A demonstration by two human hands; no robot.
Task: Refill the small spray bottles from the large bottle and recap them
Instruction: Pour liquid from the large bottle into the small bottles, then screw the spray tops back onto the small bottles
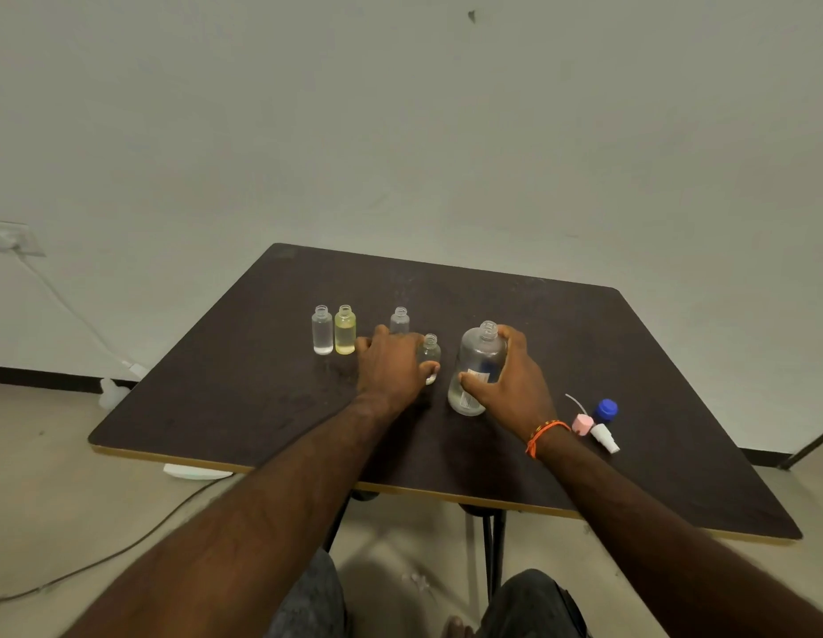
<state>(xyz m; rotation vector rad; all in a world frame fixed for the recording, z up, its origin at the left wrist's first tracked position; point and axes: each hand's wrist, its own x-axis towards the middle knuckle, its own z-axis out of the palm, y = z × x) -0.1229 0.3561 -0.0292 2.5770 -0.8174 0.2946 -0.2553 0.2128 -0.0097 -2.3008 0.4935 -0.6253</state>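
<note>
On the dark table (630, 352) stand several small uncapped spray bottles: a clear one (322, 330), a yellow one (345, 330), and another clear one (399, 320) behind my left hand. My left hand (391, 366) grips a small clear bottle (430, 354) standing on the table. My right hand (511, 377) wraps around the large clear bottle (477, 366), which stands uncapped with a little liquid at its bottom.
Loose caps lie to the right of my right wrist: a pink spray top (582, 423), a white spray top (605, 437) and a blue cap (605, 410). A cable (78, 564) runs over the floor at left. The table's front edge (400, 488) is near my knees.
</note>
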